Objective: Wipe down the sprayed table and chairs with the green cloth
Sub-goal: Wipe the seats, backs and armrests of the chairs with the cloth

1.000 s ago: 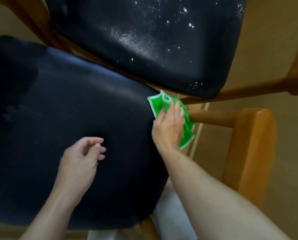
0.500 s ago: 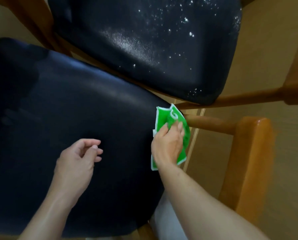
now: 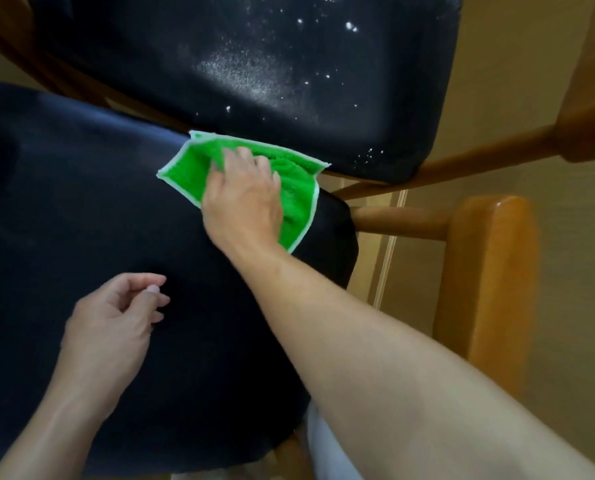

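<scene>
The right hand lies flat on the cloth, fingers spread and fairly straight, pressing it onto the near seat at about 1 o'clock, right at the edge that meets the far seat. The left hand hovers at 7 o'clock over the near seat, fingers loosely curled, holding nothing.

To wipe well here, I would keep the palm flat so the whole cloth bears down, and sweep in overlapping strokes along the seat's edge and corner. The near seat shows no droplets; the far seat is speckled with white spray from 12 to 2 o'clock, so I judge that it comes next.

Against the frame one second back, the cloth has left the seat's side at 3 o'clock, where it hung bunched under the hand, and now lies opened out on top, further toward 12. The left hand has barely shifted.
</scene>
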### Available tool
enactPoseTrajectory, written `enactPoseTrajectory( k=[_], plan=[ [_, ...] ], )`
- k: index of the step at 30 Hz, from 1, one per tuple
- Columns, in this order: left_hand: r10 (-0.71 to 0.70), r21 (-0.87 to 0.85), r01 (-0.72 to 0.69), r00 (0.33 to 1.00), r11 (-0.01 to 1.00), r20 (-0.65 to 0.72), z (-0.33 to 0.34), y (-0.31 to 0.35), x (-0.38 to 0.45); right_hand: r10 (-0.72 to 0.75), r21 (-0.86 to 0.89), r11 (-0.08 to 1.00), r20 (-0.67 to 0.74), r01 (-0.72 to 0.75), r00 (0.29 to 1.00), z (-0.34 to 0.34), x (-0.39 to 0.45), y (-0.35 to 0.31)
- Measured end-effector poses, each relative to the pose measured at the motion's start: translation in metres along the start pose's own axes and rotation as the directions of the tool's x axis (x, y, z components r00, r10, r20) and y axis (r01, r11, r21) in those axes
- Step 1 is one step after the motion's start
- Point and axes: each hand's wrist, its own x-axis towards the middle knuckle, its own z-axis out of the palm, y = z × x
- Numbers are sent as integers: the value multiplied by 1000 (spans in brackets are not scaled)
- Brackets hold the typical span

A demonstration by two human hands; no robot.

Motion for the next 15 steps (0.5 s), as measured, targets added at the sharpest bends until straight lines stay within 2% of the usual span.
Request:
enactPoseTrajectory(
  k=[2, 3, 5, 7, 10, 12, 15],
  plan=[
    [2, 17, -2, 1000, 1000, -3, -4, 2, -2, -31, -97, 994, 128, 43, 991, -2, -6, 16],
    [2, 29, -2, 1000, 1000, -3, -7, 3, -2, 8, -133, 991, 164, 15, 986, -7, -10, 32],
    [-11, 55, 12, 1000, 998, -9, -12, 4, -4, 181, -214, 964, 105, -155, 978, -21, -18, 65],
    [-27, 60, 30, 998, 998, -49, -17, 4, -3, 392, -194, 903, 9, -383, 920, -30, -21, 84],
    [-83, 69, 89, 992, 994, -92, -22, -1, 4, 527, -126, 837, -77, -533, 846, -22, -9, 78],
    [-119, 105, 129, 987, 986, -104, -23, -8, 10, 512, -138, 839, -131, -527, 849, -14, 2, 61],
    [-117, 194, 135, 988, 972, -102, -21, -12, 16, 261, -193, 942, -97, -276, 960, 3, 2, 27]
  ],
)
